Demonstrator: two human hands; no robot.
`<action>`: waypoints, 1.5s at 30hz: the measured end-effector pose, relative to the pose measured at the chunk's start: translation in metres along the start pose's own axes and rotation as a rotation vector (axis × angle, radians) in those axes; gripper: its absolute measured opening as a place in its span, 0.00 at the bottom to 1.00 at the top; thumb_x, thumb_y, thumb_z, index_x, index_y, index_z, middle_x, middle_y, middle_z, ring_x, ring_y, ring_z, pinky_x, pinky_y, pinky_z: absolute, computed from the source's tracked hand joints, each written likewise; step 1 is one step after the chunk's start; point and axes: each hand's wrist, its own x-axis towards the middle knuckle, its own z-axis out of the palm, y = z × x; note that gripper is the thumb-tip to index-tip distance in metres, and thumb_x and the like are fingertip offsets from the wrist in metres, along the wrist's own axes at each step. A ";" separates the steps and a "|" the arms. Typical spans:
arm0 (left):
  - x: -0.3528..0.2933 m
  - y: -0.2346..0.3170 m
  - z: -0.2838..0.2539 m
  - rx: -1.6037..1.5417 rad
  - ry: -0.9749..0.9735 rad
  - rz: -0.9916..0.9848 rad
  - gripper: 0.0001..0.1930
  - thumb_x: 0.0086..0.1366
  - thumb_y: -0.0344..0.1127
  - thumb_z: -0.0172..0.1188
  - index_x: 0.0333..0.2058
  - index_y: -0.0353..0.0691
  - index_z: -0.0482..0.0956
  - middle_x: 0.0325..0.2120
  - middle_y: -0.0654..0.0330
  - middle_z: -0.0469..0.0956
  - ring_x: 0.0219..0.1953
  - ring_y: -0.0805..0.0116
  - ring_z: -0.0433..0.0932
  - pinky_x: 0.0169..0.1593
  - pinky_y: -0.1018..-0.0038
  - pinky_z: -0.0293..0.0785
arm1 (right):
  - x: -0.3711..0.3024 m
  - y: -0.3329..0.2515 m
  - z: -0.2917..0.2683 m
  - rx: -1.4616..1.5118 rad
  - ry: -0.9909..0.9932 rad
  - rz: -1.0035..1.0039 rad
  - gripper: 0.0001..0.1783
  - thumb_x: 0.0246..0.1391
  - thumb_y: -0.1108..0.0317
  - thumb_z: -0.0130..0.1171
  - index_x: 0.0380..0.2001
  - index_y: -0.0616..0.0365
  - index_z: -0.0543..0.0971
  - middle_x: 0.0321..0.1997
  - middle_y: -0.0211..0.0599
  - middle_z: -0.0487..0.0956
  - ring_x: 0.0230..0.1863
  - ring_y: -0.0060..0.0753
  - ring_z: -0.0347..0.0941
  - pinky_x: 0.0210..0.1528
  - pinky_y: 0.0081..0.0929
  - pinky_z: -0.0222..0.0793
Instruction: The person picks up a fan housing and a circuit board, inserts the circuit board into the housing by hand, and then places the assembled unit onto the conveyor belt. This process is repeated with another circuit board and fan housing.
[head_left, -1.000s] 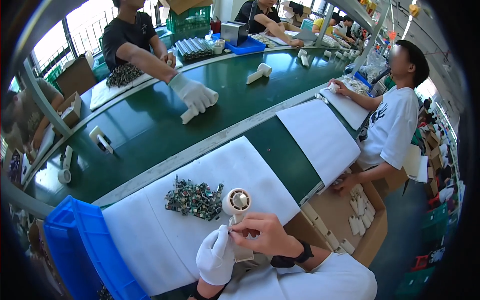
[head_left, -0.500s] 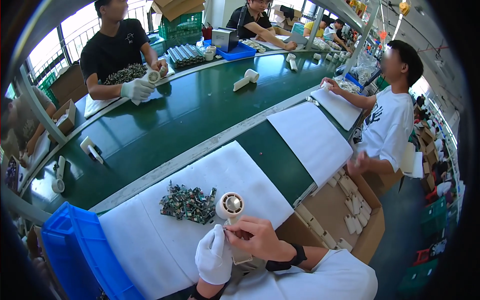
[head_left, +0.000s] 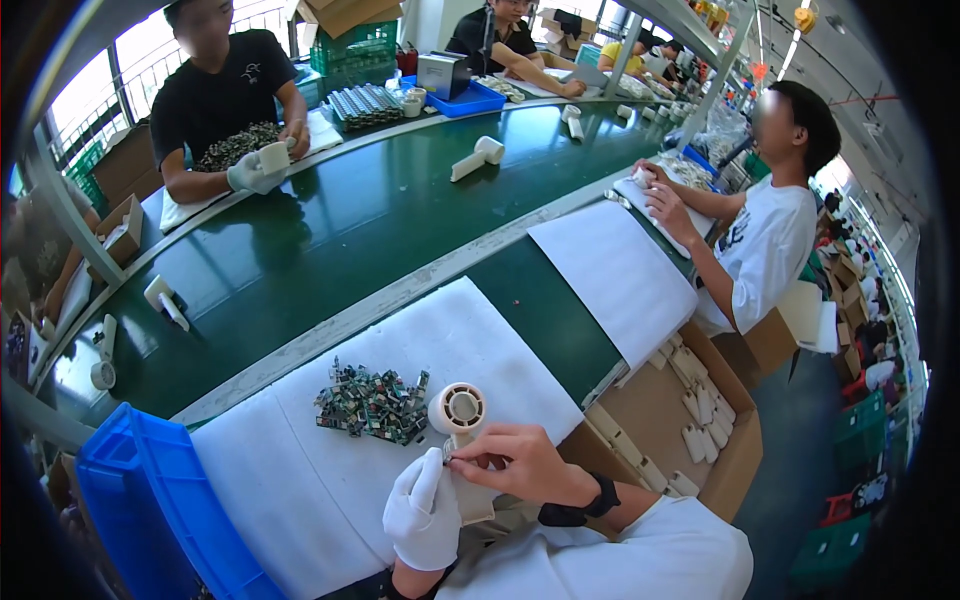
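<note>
A white handheld fan [head_left: 441, 414] with a round slotted head is in front of me, its handle pointing toward my lap. My left hand [head_left: 420, 515], in a white glove, is closed round the handle, thumb and forefinger near the neck. With bare fingers pinched together, my right hand [head_left: 525, 466] meets the left fingertips just below the fan's head. What those right fingers hold is too small to make out. Left of the fan lies a heap of small green circuit boards [head_left: 372, 402], on a white foam sheet [head_left: 290, 480].
A blue bin [head_left: 150, 490] stands at my left. To my right is a cardboard box [head_left: 735, 465] with white handle-shaped parts. Beyond the sheet, a green conveyor belt [head_left: 370, 235] carries several white fans. Co-workers sit across the belt and at my right.
My hands stay at the fan's neck, almost unmoved. At right, the co-worker's lower hand has risen to join the other at a white part. Across the belt, a co-worker has turned a fan.
</note>
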 end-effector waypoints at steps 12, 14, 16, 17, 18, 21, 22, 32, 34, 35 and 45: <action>0.002 0.000 -0.001 -0.011 -0.039 -0.053 0.18 0.59 0.21 0.67 0.49 0.38 0.83 0.41 0.51 0.83 0.39 0.55 0.84 0.42 0.67 0.81 | 0.003 0.010 0.002 0.113 0.027 0.012 0.07 0.52 0.69 0.73 0.35 0.56 0.87 0.29 0.27 0.79 0.20 0.17 0.66 0.23 0.19 0.63; 0.002 0.000 -0.001 -0.010 -0.051 -0.056 0.18 0.59 0.20 0.66 0.49 0.38 0.83 0.41 0.51 0.83 0.39 0.55 0.84 0.42 0.66 0.81 | 0.000 0.015 0.005 0.145 0.035 0.012 0.07 0.51 0.69 0.73 0.35 0.56 0.87 0.27 0.27 0.78 0.20 0.17 0.65 0.22 0.19 0.62; 0.003 -0.001 -0.002 -0.008 -0.067 -0.057 0.18 0.59 0.20 0.66 0.49 0.38 0.83 0.41 0.51 0.83 0.39 0.55 0.84 0.42 0.66 0.81 | -0.002 0.017 0.008 0.161 0.051 0.022 0.08 0.51 0.70 0.73 0.35 0.56 0.87 0.27 0.27 0.77 0.20 0.17 0.64 0.22 0.19 0.61; 0.003 -0.001 -0.002 0.002 -0.067 -0.064 0.18 0.59 0.19 0.65 0.49 0.38 0.83 0.41 0.51 0.83 0.39 0.55 0.84 0.42 0.66 0.81 | -0.002 0.018 0.008 0.157 0.044 0.017 0.08 0.51 0.70 0.73 0.35 0.56 0.87 0.26 0.27 0.77 0.19 0.17 0.64 0.22 0.19 0.60; 0.004 -0.001 -0.001 0.011 -0.068 -0.070 0.18 0.59 0.19 0.65 0.49 0.38 0.83 0.41 0.51 0.83 0.39 0.55 0.84 0.42 0.66 0.81 | -0.002 0.019 0.009 0.152 0.037 0.012 0.08 0.50 0.70 0.74 0.35 0.57 0.87 0.25 0.28 0.77 0.19 0.16 0.64 0.21 0.18 0.60; 0.005 0.002 -0.001 0.004 -0.079 -0.077 0.18 0.59 0.19 0.65 0.48 0.38 0.83 0.41 0.52 0.83 0.39 0.55 0.84 0.42 0.66 0.81 | -0.002 0.023 0.009 0.150 0.034 0.006 0.09 0.50 0.71 0.74 0.35 0.57 0.87 0.24 0.28 0.77 0.18 0.15 0.63 0.21 0.17 0.59; 0.006 0.002 -0.001 0.001 -0.081 -0.081 0.18 0.59 0.19 0.65 0.48 0.38 0.83 0.41 0.52 0.83 0.39 0.55 0.84 0.42 0.66 0.81 | -0.002 0.024 0.009 0.152 0.034 0.000 0.09 0.50 0.70 0.74 0.36 0.57 0.87 0.24 0.28 0.77 0.18 0.15 0.63 0.20 0.17 0.59; 0.006 0.000 0.000 0.010 -0.110 -0.084 0.18 0.59 0.19 0.64 0.49 0.38 0.82 0.41 0.53 0.83 0.40 0.55 0.83 0.44 0.65 0.80 | -0.004 0.028 0.010 0.183 0.035 -0.011 0.09 0.50 0.72 0.74 0.36 0.58 0.86 0.26 0.30 0.81 0.17 0.16 0.64 0.20 0.17 0.60; 0.006 -0.001 -0.001 0.012 -0.117 -0.087 0.18 0.59 0.19 0.64 0.49 0.38 0.82 0.41 0.53 0.83 0.41 0.55 0.83 0.44 0.65 0.80 | -0.003 0.029 0.011 0.193 0.029 -0.012 0.09 0.50 0.72 0.74 0.36 0.58 0.86 0.27 0.31 0.82 0.17 0.16 0.65 0.20 0.17 0.60; 0.005 -0.001 0.000 0.010 -0.118 -0.091 0.18 0.59 0.19 0.64 0.49 0.38 0.82 0.41 0.53 0.83 0.41 0.55 0.83 0.44 0.65 0.80 | -0.004 0.029 0.011 0.198 0.024 -0.012 0.09 0.50 0.73 0.73 0.36 0.58 0.85 0.28 0.31 0.82 0.17 0.16 0.65 0.20 0.17 0.60; 0.007 0.002 -0.001 -0.025 -0.119 -0.135 0.17 0.60 0.19 0.63 0.48 0.39 0.82 0.42 0.52 0.83 0.42 0.54 0.83 0.46 0.64 0.79 | -0.003 0.029 0.011 0.166 -0.001 -0.012 0.09 0.52 0.74 0.72 0.37 0.58 0.85 0.26 0.30 0.81 0.17 0.16 0.65 0.21 0.18 0.61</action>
